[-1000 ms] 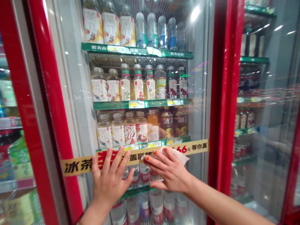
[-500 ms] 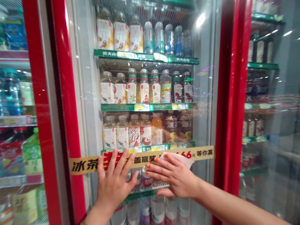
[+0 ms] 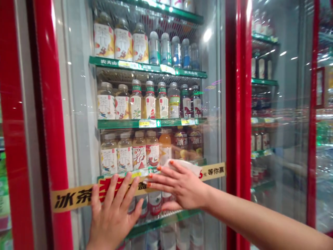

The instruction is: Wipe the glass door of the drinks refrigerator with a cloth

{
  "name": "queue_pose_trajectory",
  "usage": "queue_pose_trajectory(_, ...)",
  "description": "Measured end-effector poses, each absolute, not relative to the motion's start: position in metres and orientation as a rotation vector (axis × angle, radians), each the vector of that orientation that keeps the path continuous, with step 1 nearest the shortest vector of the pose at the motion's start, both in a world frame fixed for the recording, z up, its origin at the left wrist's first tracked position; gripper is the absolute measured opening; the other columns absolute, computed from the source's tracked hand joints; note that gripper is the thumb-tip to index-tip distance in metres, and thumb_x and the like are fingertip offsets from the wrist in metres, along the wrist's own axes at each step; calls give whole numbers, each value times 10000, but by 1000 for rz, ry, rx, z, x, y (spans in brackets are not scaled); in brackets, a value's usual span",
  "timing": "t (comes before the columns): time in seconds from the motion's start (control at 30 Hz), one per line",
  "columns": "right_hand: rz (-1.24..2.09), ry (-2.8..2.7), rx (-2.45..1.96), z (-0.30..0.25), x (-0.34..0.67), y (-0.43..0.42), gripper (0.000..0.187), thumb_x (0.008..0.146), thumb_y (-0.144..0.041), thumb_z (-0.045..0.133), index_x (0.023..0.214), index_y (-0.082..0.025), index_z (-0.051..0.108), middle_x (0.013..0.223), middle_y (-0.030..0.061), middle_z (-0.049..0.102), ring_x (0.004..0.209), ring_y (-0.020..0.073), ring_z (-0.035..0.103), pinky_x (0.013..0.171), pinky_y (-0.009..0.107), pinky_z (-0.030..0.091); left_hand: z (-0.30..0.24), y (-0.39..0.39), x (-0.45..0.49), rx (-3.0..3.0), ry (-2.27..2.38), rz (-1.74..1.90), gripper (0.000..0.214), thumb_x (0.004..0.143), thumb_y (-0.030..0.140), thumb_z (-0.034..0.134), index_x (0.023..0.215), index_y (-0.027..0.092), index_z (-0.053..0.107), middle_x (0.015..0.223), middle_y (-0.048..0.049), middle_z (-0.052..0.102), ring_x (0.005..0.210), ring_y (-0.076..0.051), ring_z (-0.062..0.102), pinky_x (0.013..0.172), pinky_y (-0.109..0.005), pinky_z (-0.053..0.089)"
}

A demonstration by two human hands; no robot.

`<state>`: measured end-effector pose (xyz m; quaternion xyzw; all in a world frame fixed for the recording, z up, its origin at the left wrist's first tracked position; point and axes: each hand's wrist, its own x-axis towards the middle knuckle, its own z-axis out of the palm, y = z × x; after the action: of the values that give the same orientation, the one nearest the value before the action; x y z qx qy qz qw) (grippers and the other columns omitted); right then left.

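Observation:
My left hand (image 3: 111,208) lies with its fingers spread against the glass door (image 3: 80,146) of a red-framed drinks cooler. Its fingertips rest over the left part of a tan banner strip (image 3: 213,171) with black and red lettering. Just to the right, my right hand (image 3: 182,184) presses flat on the glass, fingers stretched out, holding down a white wipe (image 3: 191,166). Most of the wipe is hidden beneath the palm and fingers; its upper right edge shows. Both hands partly cover the banner.
Behind the glass, green-edged shelves (image 3: 119,124) carry rows of bottled drinks (image 3: 149,102). A red door post (image 3: 238,132) stands to the right, with another stocked cooler beyond. On the left is a second red frame (image 3: 49,121).
My right hand and the wipe have slid left along the banner, closer to my left hand. My left hand stays at about the same spot. My view has turned to the right.

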<state>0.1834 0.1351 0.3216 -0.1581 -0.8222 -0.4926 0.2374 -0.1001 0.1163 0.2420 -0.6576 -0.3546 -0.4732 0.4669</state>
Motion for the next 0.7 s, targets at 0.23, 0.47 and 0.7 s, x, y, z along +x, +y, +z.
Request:
queue_pose_trajectory(0.23,-818,-1471,-1074,459,252,171,681,1137,-615,192,1767,-357,166,1858,-27,17,1737,316,-20,1389,727,61,244,117,-99,-1577,-891,-1129,774,1002,526,680,1688,315,393,1743,-21,430,1725,-260,195,1432,-651,43)
queue_pose_trajectory(0.47,-1334,-2033,-520,367,151,152,783,1086,-761,284,1737,-325,305,1832,-58,248,1738,219,40,1435,575,62,241,109,-109,-1675,-819,-1243,876,967,452,737,1723,302,320,1795,-7,345,1703,-266,274,1444,-585,131)
queue_pose_trajectory(0.7,-948,-1640,-1066,448,243,155,702,1135,-661,186,1757,-338,223,1870,-10,104,1740,316,7,1382,724,32,218,101,-126,-1669,-998,-1143,776,1024,474,618,1725,322,324,1844,-29,212,1745,-281,102,1434,-585,8)
